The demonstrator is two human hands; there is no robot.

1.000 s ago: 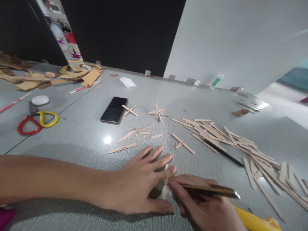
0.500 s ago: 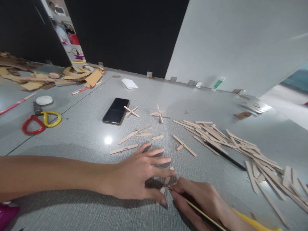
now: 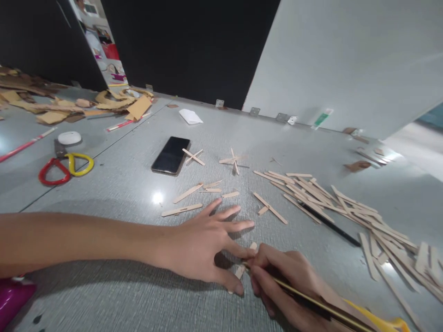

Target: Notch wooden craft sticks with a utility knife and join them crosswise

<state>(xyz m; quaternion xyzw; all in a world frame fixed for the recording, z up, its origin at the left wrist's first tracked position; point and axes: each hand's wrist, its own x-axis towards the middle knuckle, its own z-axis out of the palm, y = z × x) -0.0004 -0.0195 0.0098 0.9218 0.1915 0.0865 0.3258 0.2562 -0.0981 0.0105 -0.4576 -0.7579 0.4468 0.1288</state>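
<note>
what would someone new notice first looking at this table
Probably the two hands at bottom centre: the left hand spread over a wooden stick, the right hand holding a slim pen-like tool with its tip at that stick. Next, perhaps, the scissors with red and yellow handles at left, and the scattered pile of sticks at right.

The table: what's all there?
Phone: one, black, centre
Scissors: one, red-yellow, left
Rounded thing: one, white, left
Sticks: many, pale, right and centre
Rod: one, black, right
Cardboard scraps: many, brown, left
Paper: one, white, back
Brackets: several, silver, back
Strips: two, red-white, left
Slip: one, green-white, back
Shiny thing: one, purple, front left
Unclear thing: one, yellow, front right
Tool: one, gold, held
Left grip: one, bare, over stick
Right grip: one, bare, around tool
</note>
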